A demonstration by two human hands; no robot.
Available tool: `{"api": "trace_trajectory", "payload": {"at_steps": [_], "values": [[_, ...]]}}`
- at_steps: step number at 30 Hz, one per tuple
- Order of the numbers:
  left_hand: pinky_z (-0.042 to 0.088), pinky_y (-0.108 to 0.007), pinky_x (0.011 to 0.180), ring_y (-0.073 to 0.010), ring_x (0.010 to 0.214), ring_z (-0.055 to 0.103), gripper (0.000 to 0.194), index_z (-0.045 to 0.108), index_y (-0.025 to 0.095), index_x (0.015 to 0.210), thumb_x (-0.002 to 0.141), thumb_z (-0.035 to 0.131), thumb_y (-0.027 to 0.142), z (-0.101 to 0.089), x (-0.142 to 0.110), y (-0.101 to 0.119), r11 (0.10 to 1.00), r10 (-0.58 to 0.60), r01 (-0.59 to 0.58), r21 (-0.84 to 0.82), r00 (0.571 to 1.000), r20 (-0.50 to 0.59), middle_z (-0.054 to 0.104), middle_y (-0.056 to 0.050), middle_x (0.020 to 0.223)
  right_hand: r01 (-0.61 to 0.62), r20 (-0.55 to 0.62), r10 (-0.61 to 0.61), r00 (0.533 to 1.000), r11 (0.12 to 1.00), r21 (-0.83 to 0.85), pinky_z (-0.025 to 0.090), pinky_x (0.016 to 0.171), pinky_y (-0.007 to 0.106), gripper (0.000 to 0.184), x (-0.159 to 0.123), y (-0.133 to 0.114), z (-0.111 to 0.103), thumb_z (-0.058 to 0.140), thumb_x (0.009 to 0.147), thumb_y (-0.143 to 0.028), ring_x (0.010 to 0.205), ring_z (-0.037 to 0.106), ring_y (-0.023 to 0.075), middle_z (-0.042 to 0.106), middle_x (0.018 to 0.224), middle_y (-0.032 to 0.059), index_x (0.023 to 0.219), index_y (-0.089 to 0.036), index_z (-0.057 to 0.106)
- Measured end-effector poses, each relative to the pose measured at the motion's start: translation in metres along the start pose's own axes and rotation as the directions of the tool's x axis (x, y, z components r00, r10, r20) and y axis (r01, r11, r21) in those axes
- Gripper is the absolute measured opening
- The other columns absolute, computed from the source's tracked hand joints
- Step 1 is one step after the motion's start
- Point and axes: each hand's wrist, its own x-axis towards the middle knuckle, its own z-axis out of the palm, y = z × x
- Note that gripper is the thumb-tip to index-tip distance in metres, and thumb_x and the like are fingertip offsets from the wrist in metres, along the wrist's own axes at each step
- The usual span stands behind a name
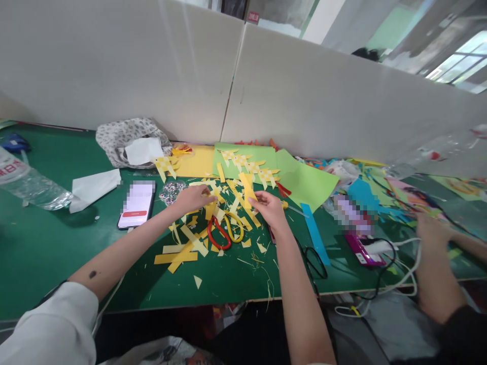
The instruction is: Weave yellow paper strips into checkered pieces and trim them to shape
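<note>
My right hand (269,207) pinches a yellow paper strip (248,187) between thumb and fingers, above the pile of cuttings. Opposite it, my left hand (195,197) is closed at the fingertips on a piece of yellow paper (210,209); its exact shape is hard to make out against the scraps. Just below and between the hands lie scissors (219,237) with one red and one yellow handle loop, their blades hidden among the paper. Loose yellow strips (175,257) are scattered around them. Behind, woven yellow paper figures (243,161) rest on a green sheet (224,175).
A phone (137,205), a water bottle (34,182) and a patterned cloth bag (133,139) are on the left. To the right lie a blue strip (315,233), a magenta device (365,251) with cables, and another person's arm (437,263). A pale partition (152,66) stands behind the green table.
</note>
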Motion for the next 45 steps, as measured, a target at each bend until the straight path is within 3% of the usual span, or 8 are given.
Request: {"api": "trace_trajectory", "payload": {"at_steps": [8,12,19,24,31,38,41,45], "values": [[0.041,-0.033,0.068,-0.0317,0.090,0.061,0.049,0.059,0.022,0.101,0.080,0.042,0.063,-0.002,-0.008,0.012,0.969,0.074,-0.075,0.233,0.997,0.013,0.065,-0.012,0.105,-0.006,-0.249,0.021,0.968,0.998,0.058,0.048,0.054,0.023,0.039,0.003,-0.005,-0.014,0.063,0.070,-0.045,0.054,0.052,0.0072,0.065,0.089,0.0038,0.097,-0.017,0.059],[0.041,-0.034,0.069,-0.0316,0.092,0.060,0.045,0.061,0.024,0.102,0.086,0.036,0.057,-0.008,-0.008,0.015,0.947,0.102,-0.103,0.303,0.995,0.020,0.065,-0.011,0.106,-0.012,-0.151,0.015,0.988,1.000,0.024,0.048,0.054,0.023,0.034,-0.002,-0.008,0.003,0.063,0.070,-0.045,0.059,0.055,0.0096,0.065,0.087,0.0041,0.091,-0.018,0.061],[0.035,-0.025,0.057,-0.0238,0.084,0.062,0.035,0.062,0.024,0.100,0.090,0.034,0.042,-0.034,-0.031,0.012,0.860,0.156,-0.097,0.501,0.985,-0.077,0.064,-0.007,0.108,0.043,0.154,-0.033,0.988,0.997,-0.061,0.051,0.062,0.028,0.033,-0.016,-0.003,0.060,0.066,0.069,-0.041,0.069,0.061,0.0149,0.067,0.086,0.0040,0.093,-0.019,0.065],[0.024,-0.024,0.046,-0.0199,0.065,0.059,0.022,0.062,0.024,0.083,0.086,0.045,0.036,-0.053,-0.073,-0.022,0.846,0.150,-0.046,0.531,0.976,-0.155,0.069,-0.004,0.089,0.079,0.146,-0.063,0.987,0.991,-0.106,0.050,0.072,0.030,0.035,-0.016,0.001,0.066,0.061,0.073,-0.042,0.077,0.060,0.0146,0.066,0.092,0.0052,0.099,-0.019,0.063],[0.027,-0.022,0.045,-0.0186,0.062,0.058,0.013,0.063,0.025,0.080,0.081,0.054,0.034,-0.057,-0.110,-0.051,0.901,0.148,-0.034,0.433,0.961,-0.233,0.068,-0.003,0.081,0.128,0.141,-0.110,0.984,0.984,-0.125,0.050,0.067,0.030,0.027,-0.012,0.003,0.058,0.059,0.074,-0.044,0.073,0.061,0.0165,0.067,0.084,0.0046,0.084,-0.019,0.064],[0.040,-0.023,0.054,-0.0185,0.070,0.059,0.016,0.065,0.023,0.088,0.081,0.053,0.033,-0.050,-0.092,-0.060,0.958,0.286,-0.276,0.077,0.941,-0.181,0.067,-0.005,0.086,0.203,0.130,-0.181,0.975,0.962,-0.184,0.043,0.058,0.026,0.037,-0.030,0.000,0.068,0.059,0.072,-0.055,0.060,0.055,0.0148,0.061,0.064,0.0017,0.070,-0.019,0.061],[0.046,-0.026,0.064,-0.0203,0.083,0.060,0.017,0.065,0.022,0.090,0.081,0.052,0.026,-0.047,-0.081,-0.064,0.931,0.356,-0.362,-0.040,0.927,-0.116,0.067,-0.005,0.093,0.310,0.213,-0.253,0.944,0.902,-0.300,0.036,0.052,0.025,0.042,-0.047,-0.005,0.077,0.054,0.076,-0.058,0.052,0.047,0.0122,0.055,0.056,0.0002,0.063,-0.019,0.059],[0.049,-0.033,0.081,-0.0178,0.092,0.059,0.035,0.062,0.020,0.096,0.071,0.042,0.005,-0.043,-0.082,-0.064,0.839,0.533,-0.527,-0.137,0.846,0.010,0.065,-0.005,0.098,0.373,0.293,-0.276,0.915,0.855,-0.360,0.030,0.048,0.025,0.043,-0.066,-0.005,0.094,0.047,0.082,-0.056,0.047,0.043,0.0109,0.052,0.052,-0.0003,0.064,-0.019,0.061]]}}
